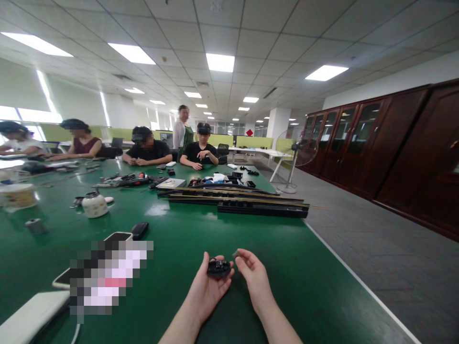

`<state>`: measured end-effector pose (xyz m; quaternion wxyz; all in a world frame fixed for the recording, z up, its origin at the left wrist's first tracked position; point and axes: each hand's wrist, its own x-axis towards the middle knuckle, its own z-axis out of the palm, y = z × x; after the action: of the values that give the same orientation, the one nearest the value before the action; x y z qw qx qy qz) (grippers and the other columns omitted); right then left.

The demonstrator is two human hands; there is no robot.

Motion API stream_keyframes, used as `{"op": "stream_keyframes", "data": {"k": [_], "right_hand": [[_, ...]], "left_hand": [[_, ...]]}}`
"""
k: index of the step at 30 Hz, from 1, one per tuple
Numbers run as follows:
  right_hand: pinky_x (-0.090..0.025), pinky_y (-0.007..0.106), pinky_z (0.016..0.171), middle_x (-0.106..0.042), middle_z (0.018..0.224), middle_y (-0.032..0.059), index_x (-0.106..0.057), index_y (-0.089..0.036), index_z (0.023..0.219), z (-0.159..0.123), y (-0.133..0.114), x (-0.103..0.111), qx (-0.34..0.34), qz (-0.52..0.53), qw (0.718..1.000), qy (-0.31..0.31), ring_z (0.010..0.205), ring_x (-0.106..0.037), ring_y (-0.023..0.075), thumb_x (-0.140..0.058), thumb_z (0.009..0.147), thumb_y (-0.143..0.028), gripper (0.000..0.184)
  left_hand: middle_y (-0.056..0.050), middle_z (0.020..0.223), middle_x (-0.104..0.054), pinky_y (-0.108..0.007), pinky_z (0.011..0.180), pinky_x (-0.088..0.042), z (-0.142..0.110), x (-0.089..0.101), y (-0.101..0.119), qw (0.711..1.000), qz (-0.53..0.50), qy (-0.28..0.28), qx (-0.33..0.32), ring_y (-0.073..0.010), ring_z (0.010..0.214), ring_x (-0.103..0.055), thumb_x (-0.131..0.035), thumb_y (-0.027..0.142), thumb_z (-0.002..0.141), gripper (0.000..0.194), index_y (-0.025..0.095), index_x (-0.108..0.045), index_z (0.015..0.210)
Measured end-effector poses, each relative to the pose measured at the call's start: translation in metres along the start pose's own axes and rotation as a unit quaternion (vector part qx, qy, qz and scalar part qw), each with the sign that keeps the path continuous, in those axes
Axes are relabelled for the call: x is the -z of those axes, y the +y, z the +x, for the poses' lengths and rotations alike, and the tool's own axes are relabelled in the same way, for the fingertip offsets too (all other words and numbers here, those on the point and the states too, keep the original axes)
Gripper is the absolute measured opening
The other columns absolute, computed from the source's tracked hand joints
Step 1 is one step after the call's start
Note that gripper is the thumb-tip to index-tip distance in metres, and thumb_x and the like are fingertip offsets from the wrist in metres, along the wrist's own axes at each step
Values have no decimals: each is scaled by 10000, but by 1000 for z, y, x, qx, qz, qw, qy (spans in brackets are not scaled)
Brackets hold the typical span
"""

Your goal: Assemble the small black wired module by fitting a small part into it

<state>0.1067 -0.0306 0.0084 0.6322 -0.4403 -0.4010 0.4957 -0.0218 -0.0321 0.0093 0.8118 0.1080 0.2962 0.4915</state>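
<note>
No legible lettering, distant red diamond sign (249, 133), too small to read

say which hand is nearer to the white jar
Left. The left hand, cradling an open black device, is right of the white jar and closer to the camera; the right hand, pinching a small piece, is farther right.

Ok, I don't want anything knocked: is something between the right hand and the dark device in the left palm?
Nothing visible stands between the right hand and the dark device; the left hand has its fingertips just below the gap.
</note>
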Motion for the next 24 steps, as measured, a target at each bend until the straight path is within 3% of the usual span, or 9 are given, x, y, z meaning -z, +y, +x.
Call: {"op": "stream_keyframes", "data": {"k": [4,8,11,17,20,24], "right_hand": [[-456,348,727,-670,827,61,-639,-180,855,-5,0,-2,48,-113,991,-45,778,-602,213,-680,615,-325,283],[-406,354,830,-643,882,46,-660,-226,807,-14,-7,-4,159,-244,953,-82,896,-553,221,-636,645,-187,167],[-381,354,860,-623,965,40,-663,-259,816,-18,-11,-7,203,-303,926,-100,971,-512,222,-630,640,-141,214],[-364,379,844,-638,948,22,-674,-290,810,-16,-9,-10,184,-422,876,-148,960,-511,236,-651,605,-140,255],[-362,380,860,-628,980,20,-667,-290,845,-16,-8,-9,170,-427,875,-152,985,-504,229,-628,620,-145,270],[-357,362,904,-601,1043,27,-649,-271,906,-16,-5,-7,158,-375,899,-163,1032,-494,212,-580,614,-92,349]], "left_hand": [[-85,773,-647,-274,581,-463,1,0,-2,1000,4,-6,-7,-183,655,-626,-506,438,738,281,175,-515,836],[-81,779,-640,-286,647,-466,1,-1,-2,1000,-11,-9,-18,-173,680,-618,-507,417,746,260,164,-521,805],[-64,757,-624,-283,641,-466,1,-2,-3,999,-16,-19,-20,-163,665,-607,-492,404,759,252,156,-524,791],[-9,702,-581,-259,582,-467,2,-1,-6,997,-53,19,-56,-115,599,-572,-480,333,784,181,160,-492,733],[-15,713,-587,-261,586,-473,4,2,-6,997,-57,10,-52,-121,616,-579,-484,342,780,187,158,-493,749],[-51,751,-612,-272,621,-481,4,4,-5,998,-51,-7,-36,-141,650,-601,-481,368,777,228,143,-512,792]]}}
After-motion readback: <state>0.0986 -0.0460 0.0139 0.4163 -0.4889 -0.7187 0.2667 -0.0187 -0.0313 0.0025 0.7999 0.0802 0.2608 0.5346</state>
